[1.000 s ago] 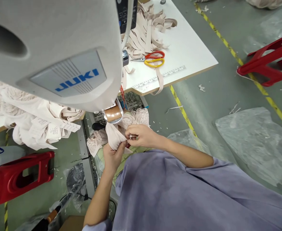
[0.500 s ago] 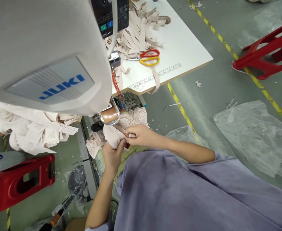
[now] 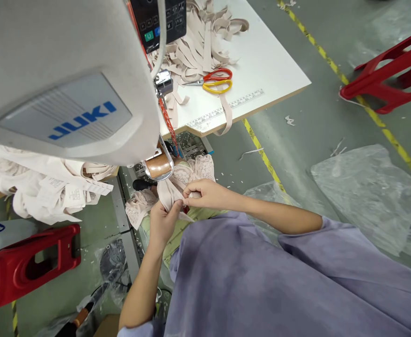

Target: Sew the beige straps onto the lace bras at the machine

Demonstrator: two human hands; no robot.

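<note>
A pale beige lace bra (image 3: 200,167) lies bunched in my lap, right below the head of the sewing machine (image 3: 54,89). My left hand (image 3: 162,223) grips a smooth, folded part of it, thumb on top. Close beside the left thumb, my right hand (image 3: 209,194) pinches the edge of the same fabric between thumb and fingertips. Something small and whitish shows under the right fingers; I cannot make out what it is. The machine's bulging brown guard (image 3: 158,166) hangs just above the fabric. My hands hide part of the bra.
Scissors (image 3: 217,82) with red and yellow handles lie on the white table (image 3: 275,65) by a heap of beige strips (image 3: 198,42). More beige fabric (image 3: 51,187) hangs at the left. Red stools (image 3: 30,267) and plastic bags (image 3: 370,192) are on the floor.
My left hand has shifted slightly, and the held fabric is turned and folded a little differently. The right hand keeps its pinch close by. The view has moved slightly.
</note>
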